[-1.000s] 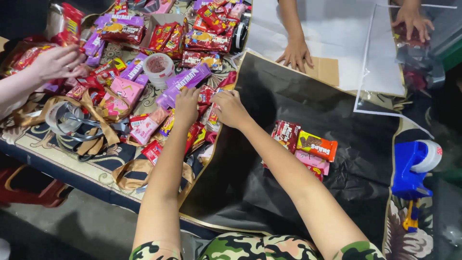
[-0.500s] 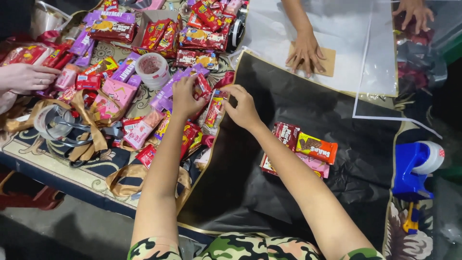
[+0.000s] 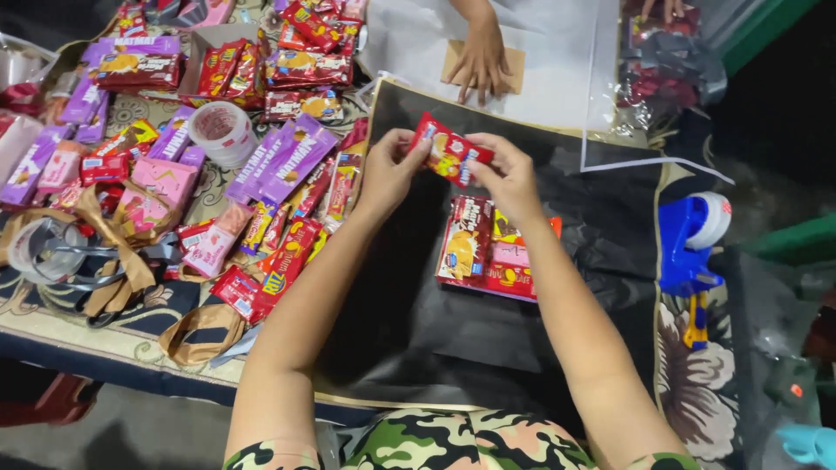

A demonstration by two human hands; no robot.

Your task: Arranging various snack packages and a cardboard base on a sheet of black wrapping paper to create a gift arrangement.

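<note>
My left hand and my right hand together hold a small red snack packet above a black sheet. The left hand pinches its left end, the right hand its right end. Below the packet, a small stack of red, orange and pink snack packets lies on the black sheet. To the left lies a big heap of red, purple and pink snack packets.
A roll of clear tape sits among the heap. A blue tape dispenser lies at the right. Another person's hand presses on brown card over white paper at the top. Gold ribbon lies at the left.
Both my hands have lifted from the heap's edge and moved right, now holding the red packet over the black sheet. The other person's hand at far left has left the view.
</note>
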